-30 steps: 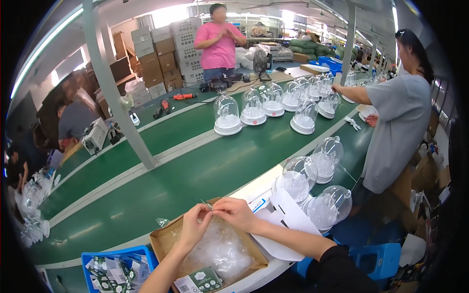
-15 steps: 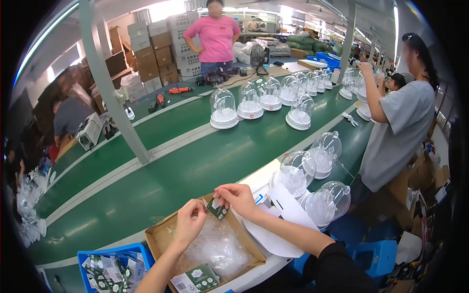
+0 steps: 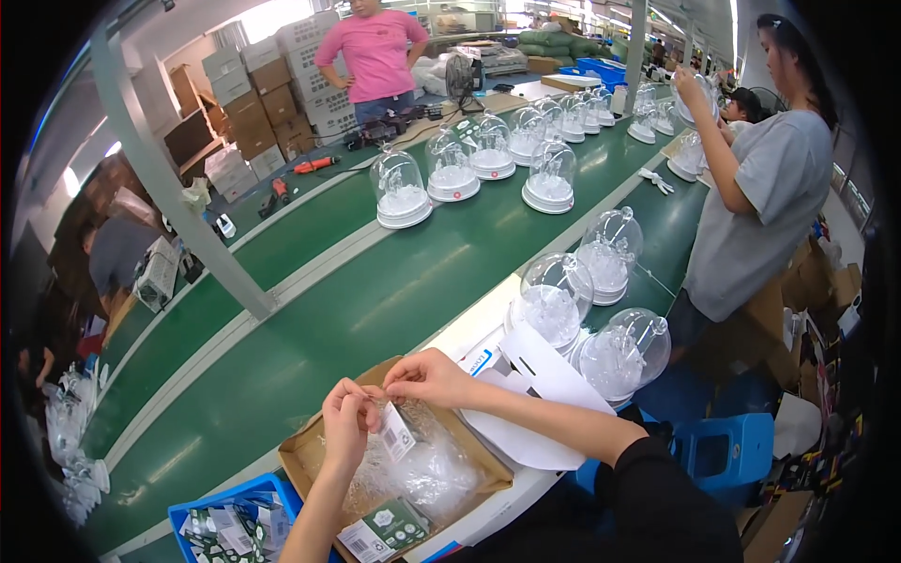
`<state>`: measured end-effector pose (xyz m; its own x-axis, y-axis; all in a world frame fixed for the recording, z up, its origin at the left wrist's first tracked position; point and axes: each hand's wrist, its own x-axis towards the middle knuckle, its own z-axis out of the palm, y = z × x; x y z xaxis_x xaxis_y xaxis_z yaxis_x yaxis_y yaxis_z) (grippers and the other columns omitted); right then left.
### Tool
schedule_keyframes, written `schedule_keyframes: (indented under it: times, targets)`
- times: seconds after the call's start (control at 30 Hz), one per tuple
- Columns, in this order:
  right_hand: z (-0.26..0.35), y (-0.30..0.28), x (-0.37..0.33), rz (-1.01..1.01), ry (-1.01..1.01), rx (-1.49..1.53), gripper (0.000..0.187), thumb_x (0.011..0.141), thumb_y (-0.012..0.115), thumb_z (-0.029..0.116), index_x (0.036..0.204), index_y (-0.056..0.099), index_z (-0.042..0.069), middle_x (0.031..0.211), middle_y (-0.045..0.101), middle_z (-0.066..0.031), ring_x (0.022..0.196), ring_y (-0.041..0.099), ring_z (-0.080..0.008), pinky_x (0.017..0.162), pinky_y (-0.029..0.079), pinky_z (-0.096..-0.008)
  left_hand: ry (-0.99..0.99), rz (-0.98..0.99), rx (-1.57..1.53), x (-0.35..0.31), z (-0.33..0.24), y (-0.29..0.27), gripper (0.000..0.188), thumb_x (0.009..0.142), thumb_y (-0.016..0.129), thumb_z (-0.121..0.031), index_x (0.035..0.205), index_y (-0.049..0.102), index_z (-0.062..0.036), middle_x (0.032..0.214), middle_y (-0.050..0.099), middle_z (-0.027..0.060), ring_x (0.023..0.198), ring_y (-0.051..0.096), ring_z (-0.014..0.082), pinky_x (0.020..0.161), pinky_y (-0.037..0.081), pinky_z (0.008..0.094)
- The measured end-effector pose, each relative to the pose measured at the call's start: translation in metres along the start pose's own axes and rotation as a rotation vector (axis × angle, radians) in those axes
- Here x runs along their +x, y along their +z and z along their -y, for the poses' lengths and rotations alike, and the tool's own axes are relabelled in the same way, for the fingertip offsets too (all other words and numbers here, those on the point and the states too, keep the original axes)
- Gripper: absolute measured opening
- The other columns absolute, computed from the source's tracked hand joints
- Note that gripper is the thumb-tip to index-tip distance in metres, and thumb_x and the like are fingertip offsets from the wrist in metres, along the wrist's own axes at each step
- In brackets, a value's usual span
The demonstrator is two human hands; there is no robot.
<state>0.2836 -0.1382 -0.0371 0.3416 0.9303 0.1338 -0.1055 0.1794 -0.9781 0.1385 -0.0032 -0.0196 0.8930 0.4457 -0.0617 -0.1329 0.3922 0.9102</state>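
Above a shallow cardboard box (image 3: pixel 496 469), my two hands meet fingertip to fingertip. A small card tag (image 3: pixel 397 433), white with a barcode on this side, hangs just below the fingers. My right hand (image 3: pixel 430 378) pinches at the tag's top end. My left hand (image 3: pixel 347 418) is closed in a pinch beside it; whatever is between its fingertips is too small to make out. Clear thin plastic strands (image 3: pixel 441 479) fill much of the box. A stack of green and white tags (image 3: pixel 387 528) lies at the box's near end.
A blue bin (image 3: pixel 284 490) of tags stands left of the box. White sheets (image 3: pixel 535 427) lie to the right, beside several clear domes on white bases (image 3: pixel 624 355). More domes (image 3: pixel 402 192) stand along the green conveyor (image 3: pixel 375 291). A co-worker (image 3: pixel 760 206) handles one at right.
The tag has turned from its green side to its white barcode side and now hangs below my fingers. My hands have come closer together. The whole view has shifted slightly.
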Motion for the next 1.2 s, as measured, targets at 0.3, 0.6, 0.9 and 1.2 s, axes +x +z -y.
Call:
schedule_keyframes:
  times: [0.3, 0.6, 0.9, 1.2]
  targets:
    - [0.006, 0.005, 0.003, -0.014, -0.039, 0.016, 0.027, 0.092, 0.057, 0.003, 0.119, 0.061, -0.002, 0.085, 0.066, -0.0054, 0.069, 0.057, -0.0076, 0.062, 0.047, -0.0217, -0.11, -0.033, -0.027, 0.002, 0.0, 0.001, 0.01, 0.096, 0.044, -0.012, 0.087, 0.047, -0.0081, 0.074, 0.057, 0.0049, 0.05, 0.046, 0.0081, 0.044, 0.037, 0.0224]
    - [0.002, -0.001, -0.001, -0.08, -0.041, 0.007, 0.017, 0.091, 0.06, 0.006, 0.106, 0.064, 0.0, 0.085, 0.069, -0.0062, 0.072, 0.063, -0.0097, 0.061, 0.049, -0.0209, 0.032, 0.037, 0.263, 0.0, 0.001, 0.012, 0.004, 0.096, 0.052, -0.008, 0.098, 0.051, -0.0048, 0.075, 0.054, 0.0003, 0.061, 0.051, 0.0059, 0.052, 0.044, 0.0205]
    - [0.006, 0.003, 0.0, -0.066, -0.127, -0.055, 0.016, 0.09, 0.06, 0.003, 0.103, 0.067, -0.002, 0.09, 0.068, -0.0058, 0.079, 0.062, -0.0076, 0.065, 0.049, -0.021, 0.1, 0.058, 0.287, 0.0, 0.003, 0.01, 0.014, 0.094, 0.056, -0.005, 0.106, 0.05, -0.003, 0.087, 0.06, 0.0032, 0.071, 0.056, 0.0065, 0.06, 0.047, 0.0197]
    - [0.008, 0.0, 0.003, -0.14, -0.015, -0.007, 0.012, 0.088, 0.063, 0.008, 0.096, 0.066, -0.001, 0.084, 0.068, -0.0027, 0.074, 0.061, -0.0069, 0.064, 0.049, -0.02, 0.15, 0.042, 0.374, 0.006, 0.004, 0.002, 0.013, 0.091, 0.062, -0.008, 0.101, 0.061, 0.0012, 0.093, 0.063, 0.0016, 0.079, 0.058, 0.0057, 0.064, 0.047, 0.0204]
